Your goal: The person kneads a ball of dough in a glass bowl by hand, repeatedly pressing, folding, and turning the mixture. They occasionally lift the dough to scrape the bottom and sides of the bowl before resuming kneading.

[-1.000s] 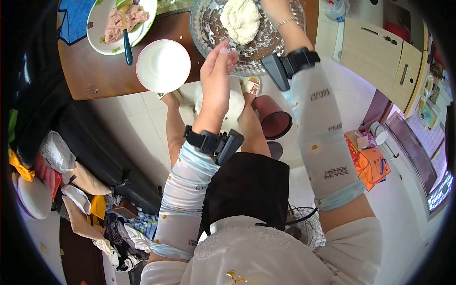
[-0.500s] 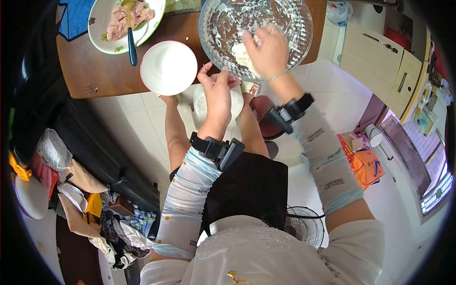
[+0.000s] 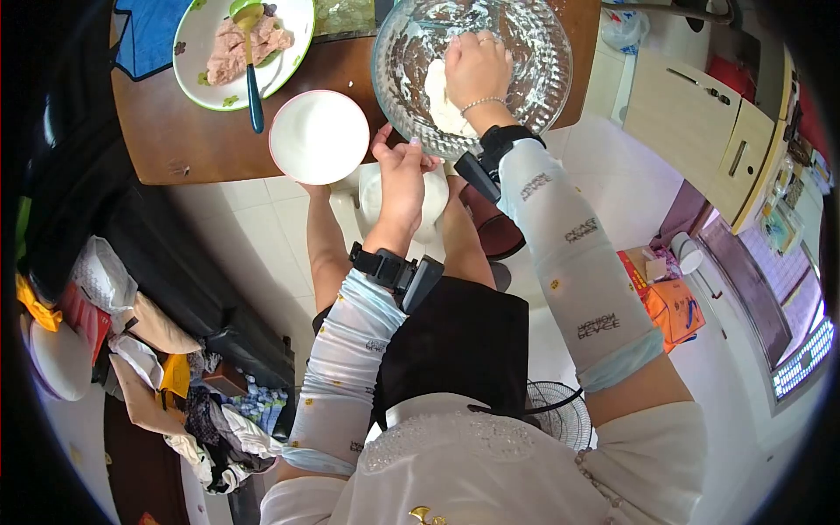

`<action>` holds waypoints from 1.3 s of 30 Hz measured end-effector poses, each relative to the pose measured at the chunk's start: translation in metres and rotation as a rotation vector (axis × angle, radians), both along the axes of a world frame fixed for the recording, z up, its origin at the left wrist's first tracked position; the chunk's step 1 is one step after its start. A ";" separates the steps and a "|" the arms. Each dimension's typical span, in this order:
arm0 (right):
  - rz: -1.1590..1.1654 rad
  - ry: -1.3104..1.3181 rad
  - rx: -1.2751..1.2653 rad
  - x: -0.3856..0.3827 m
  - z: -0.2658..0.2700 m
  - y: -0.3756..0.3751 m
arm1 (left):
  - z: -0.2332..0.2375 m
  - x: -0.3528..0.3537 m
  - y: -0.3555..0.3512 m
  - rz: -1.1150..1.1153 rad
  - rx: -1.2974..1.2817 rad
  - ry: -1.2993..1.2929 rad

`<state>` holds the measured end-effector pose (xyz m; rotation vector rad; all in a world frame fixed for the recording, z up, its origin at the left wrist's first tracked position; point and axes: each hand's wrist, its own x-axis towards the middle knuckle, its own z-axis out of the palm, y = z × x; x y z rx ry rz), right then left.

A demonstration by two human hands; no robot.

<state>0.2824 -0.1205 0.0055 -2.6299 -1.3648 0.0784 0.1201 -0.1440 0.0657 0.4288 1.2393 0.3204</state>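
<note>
Both hands are at the glass bowl (image 3: pixel 534 87) on the wooden table (image 3: pixel 192 144). My right hand (image 3: pixel 477 68) is inside it, knuckles up, fingers curled down and clenched into the dough (image 3: pixel 436 92). A second ago that hand reached past a rounded lump in the bowl's middle; since then the dough has come to the near left side and is flattened under the palm, so I judge the kneading is mid-press. My left hand (image 3: pixel 401 171), raised and open a second ago, now sits at the bowl's near rim with bent fingers; I cannot tell whether it pinches the glass. Just left of it stands an empty white bowl (image 3: pixel 319 137), and beyond that a plate of minced meat (image 3: pixel 219 83) with a spoon (image 3: pixel 253 83).
</note>
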 end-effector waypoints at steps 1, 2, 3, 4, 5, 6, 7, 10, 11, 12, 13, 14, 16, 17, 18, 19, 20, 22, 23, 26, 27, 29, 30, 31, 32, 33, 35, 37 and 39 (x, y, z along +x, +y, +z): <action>-0.032 0.049 0.041 0.003 -0.002 -0.001 | 0.001 0.000 0.000 0.004 0.004 -0.006; -0.031 0.046 0.042 0.013 -0.006 -0.003 | 0.001 0.000 -0.001 0.007 0.005 -0.014; -0.185 0.574 0.209 0.026 -0.011 -0.007 | -0.001 0.000 -0.001 0.008 0.006 -0.017; -0.337 1.103 0.371 0.030 0.000 -0.005 | -0.003 -0.001 -0.002 0.010 0.008 -0.025; -0.631 1.322 0.421 0.039 0.012 -0.006 | -0.003 -0.002 -0.004 0.011 0.005 -0.034; -0.703 1.458 0.407 0.044 0.033 -0.006 | 0.000 -0.002 -0.005 0.012 -0.003 -0.039; -0.621 1.493 0.373 0.053 0.042 -0.009 | 0.002 0.000 -0.005 0.027 -0.023 -0.033; -0.246 1.306 0.246 0.059 0.026 -0.004 | 0.001 0.001 -0.005 0.044 -0.019 -0.029; 0.022 1.071 0.152 0.057 0.014 -0.001 | 0.000 0.001 -0.006 0.030 -0.008 -0.015; 0.025 1.075 0.153 0.047 0.013 0.004 | -0.002 0.001 -0.006 0.015 0.001 0.001; 0.141 0.841 -0.073 0.035 0.016 0.013 | -0.003 0.002 -0.007 0.017 0.004 0.005; 0.249 0.598 -0.292 0.024 0.020 0.019 | -0.004 0.004 -0.007 0.002 0.017 0.033; 0.320 0.431 -0.340 0.007 0.047 0.019 | -0.007 0.006 -0.007 -0.015 0.028 0.063; 0.372 0.423 -0.495 0.006 0.059 0.021 | -0.007 0.007 -0.007 0.002 0.031 0.075; 0.421 0.412 -0.652 0.006 0.065 0.020 | -0.007 0.008 -0.008 0.020 0.032 0.086; 0.472 0.371 -0.626 0.009 0.056 0.006 | -0.007 0.008 -0.008 0.019 0.025 0.082; 0.471 0.366 -0.631 0.011 0.058 -0.006 | -0.008 0.009 -0.008 0.030 0.016 0.064; 0.461 0.175 -0.293 0.012 0.067 -0.030 | -0.008 0.009 -0.007 0.047 0.008 0.044; 0.432 0.318 -0.237 0.023 0.054 -0.041 | -0.008 0.009 -0.007 0.048 -0.009 0.055; 0.125 0.658 -0.301 0.038 0.067 -0.047 | -0.007 0.009 -0.006 0.041 -0.021 0.078; 0.112 0.679 -0.067 0.044 0.052 -0.056 | -0.006 0.010 -0.007 0.033 -0.017 0.091; 0.047 0.768 -0.048 0.059 0.040 -0.054 | -0.008 0.011 -0.007 0.027 -0.016 0.088; -0.019 0.861 -0.029 0.062 0.036 -0.050 | -0.008 0.010 -0.006 0.020 -0.015 0.089; -0.060 0.988 0.116 0.063 0.030 -0.046 | -0.008 0.010 -0.006 0.019 -0.015 0.093; -0.037 1.005 0.263 0.066 0.025 -0.043 | -0.008 0.010 -0.007 0.023 -0.007 0.093; 0.009 0.910 0.263 0.061 0.041 -0.031 | -0.007 0.010 -0.007 0.026 0.001 0.093; 0.047 0.816 0.264 0.053 0.057 -0.015 | -0.008 0.009 -0.007 0.018 0.001 0.084; -0.205 1.092 0.012 0.051 0.056 -0.007 | -0.009 0.008 -0.008 0.014 0.003 0.074; -0.067 0.744 -0.071 0.034 0.047 -0.007 | -0.010 0.009 -0.008 0.021 0.005 0.056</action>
